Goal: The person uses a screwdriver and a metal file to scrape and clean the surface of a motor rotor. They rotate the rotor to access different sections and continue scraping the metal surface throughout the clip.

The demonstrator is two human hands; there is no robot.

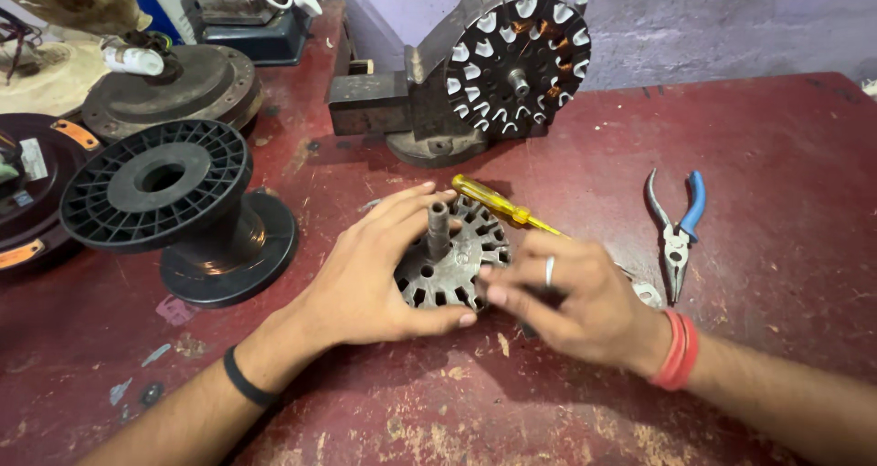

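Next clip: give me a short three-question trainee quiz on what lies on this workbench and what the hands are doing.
1. True or false: the blue-handled pliers lie untouched, to the right of both hands.
2. Which hand cups the bare slotted metal core from its left side?
A. left hand
B. right hand
3. Fill in: the yellow-handled screwdriver lies just ____ the core, between it and the bench vise.

Key
1. True.
2. A. The right hand's fingertips touch the core's right edge.
3. Behind. The vise holds a second core with white slot liners; a black plastic spool stands to the left.
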